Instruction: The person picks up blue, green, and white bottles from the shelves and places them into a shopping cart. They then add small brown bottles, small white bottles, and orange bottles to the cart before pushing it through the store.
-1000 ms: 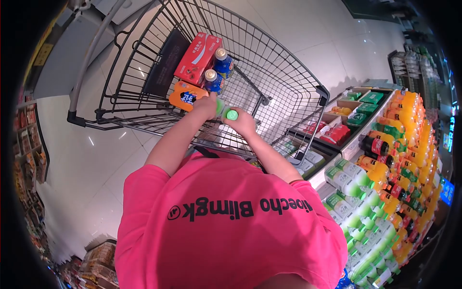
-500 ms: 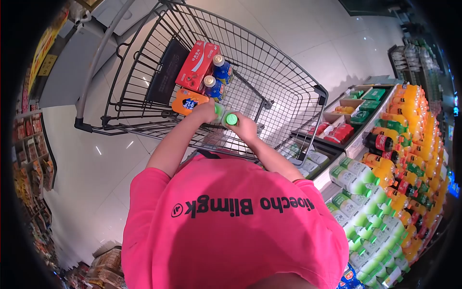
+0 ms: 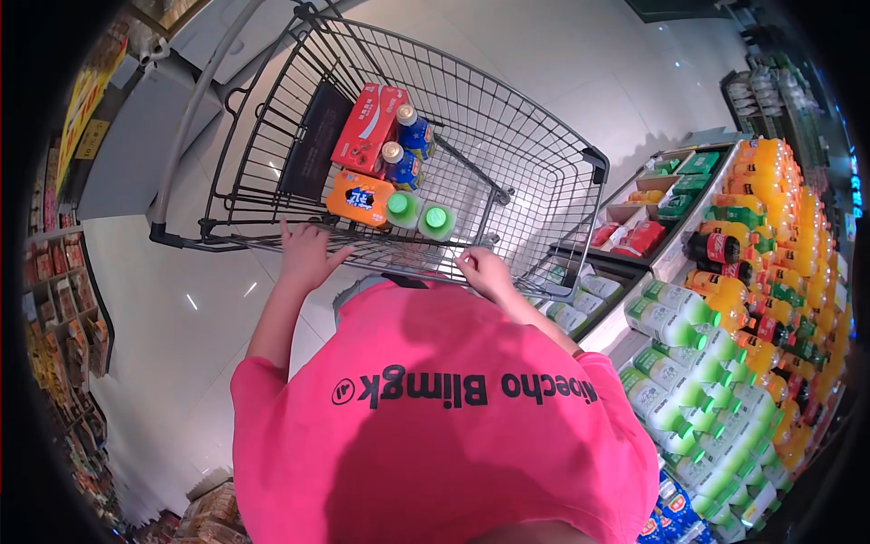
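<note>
supermarket aisle, drink shelves [image 3: 725,363] on the right. two green-capped bottles [image 3: 419,218] stand in the cart [image 3: 507,136] beside an orange pack [image 3: 360,198]. left hand [image 3: 304,254] spread open, empty; right hand [image 3: 483,270] loosely curled, holding nothing, both by the cart's near rim.

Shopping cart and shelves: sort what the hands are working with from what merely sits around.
In hand:
- left hand and right hand, both empty, at the cart's near rim
- two green-capped bottles standing in the cart

Just around:
- red carton
- two blue bottles
- orange pack
- shelf drinks
</note>
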